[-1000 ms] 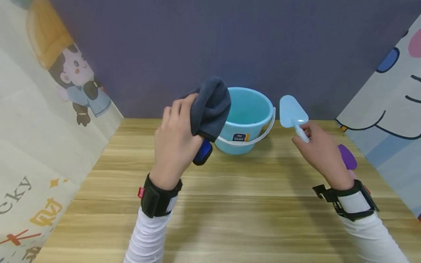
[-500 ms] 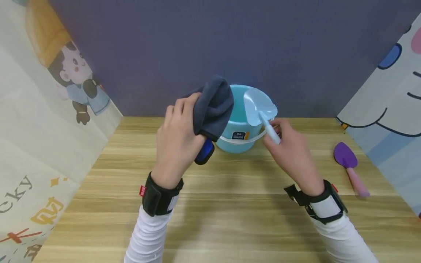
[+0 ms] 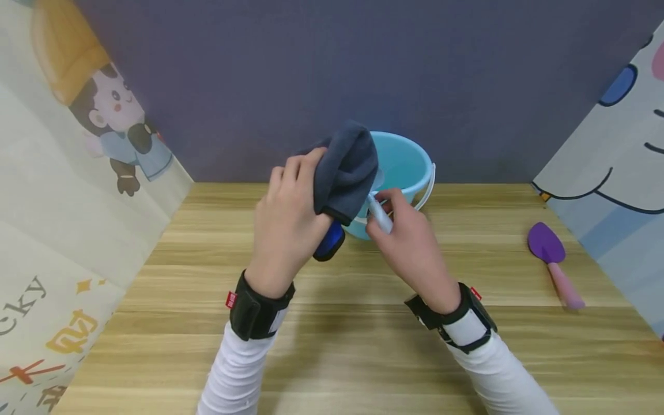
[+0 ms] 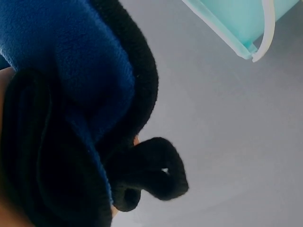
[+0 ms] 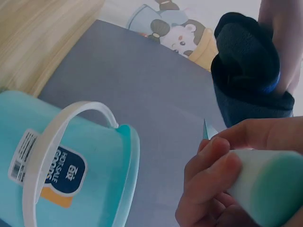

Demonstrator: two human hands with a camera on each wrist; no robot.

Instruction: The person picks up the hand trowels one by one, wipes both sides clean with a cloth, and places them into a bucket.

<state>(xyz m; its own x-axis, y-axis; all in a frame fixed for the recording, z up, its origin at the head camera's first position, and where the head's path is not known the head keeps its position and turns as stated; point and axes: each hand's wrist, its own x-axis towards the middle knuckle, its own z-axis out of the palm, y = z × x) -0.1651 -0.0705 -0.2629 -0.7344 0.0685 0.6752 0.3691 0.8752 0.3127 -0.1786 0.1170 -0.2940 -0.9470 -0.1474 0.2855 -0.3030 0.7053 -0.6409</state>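
Observation:
My left hand [image 3: 284, 216] grips a bunched dark grey cloth [image 3: 343, 170], raised above the table. Its plush blue side [image 4: 75, 52] and black edging with a hanging loop [image 4: 170, 170] fill much of the left wrist view. A light blue toy trowel [image 3: 380, 216] is held by its handle in my right hand [image 3: 412, 245]. In the head view, the cloth hides most of the trowel's blade, and the two hands are close together. Behind them stands a light blue bucket [image 3: 402, 151], upright, with its white handle [image 3: 428, 187] lowered. The cloth and my right hand partly cover it.
A purple trowel with a pink handle [image 3: 551, 253] lies on the wooden table [image 3: 342, 369] at the right. A dark blue-grey wall [image 3: 259, 86] rises along the back edge. Printed cartoon panels [image 3: 129, 127] border both sides.
My right hand has carried the light blue trowel leftwards, past the bucket's front, so its blade is now behind the cloth. My left hand has shifted slightly right with the cloth.

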